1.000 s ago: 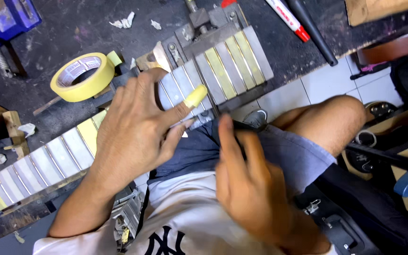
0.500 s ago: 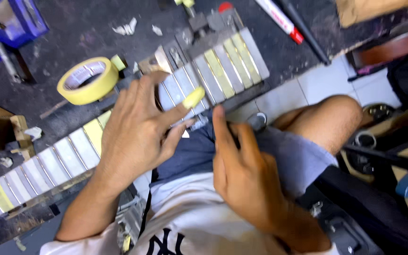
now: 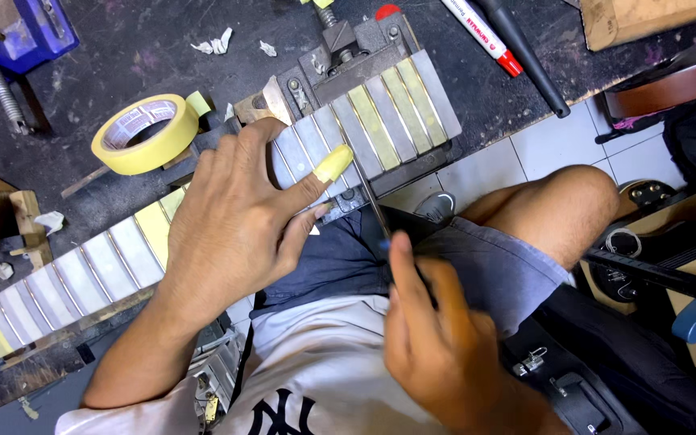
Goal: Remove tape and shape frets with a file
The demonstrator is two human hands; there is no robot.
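Currently the fretted neck (image 3: 122, 258) lies across the table (image 3: 82, 72): some frets wear yellow tape, most stay bare. My left hand (image 3: 227, 225) presses it flat, fingers spread; my right hand (image 3: 437, 338) pinches a slim file (image 3: 372, 201).

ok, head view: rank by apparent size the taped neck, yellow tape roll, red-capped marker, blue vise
1. taped neck, runs across most of the frame.
2. yellow tape roll.
3. blue vise and red-capped marker: both cut off by the frame edge, so unsure which is larger.
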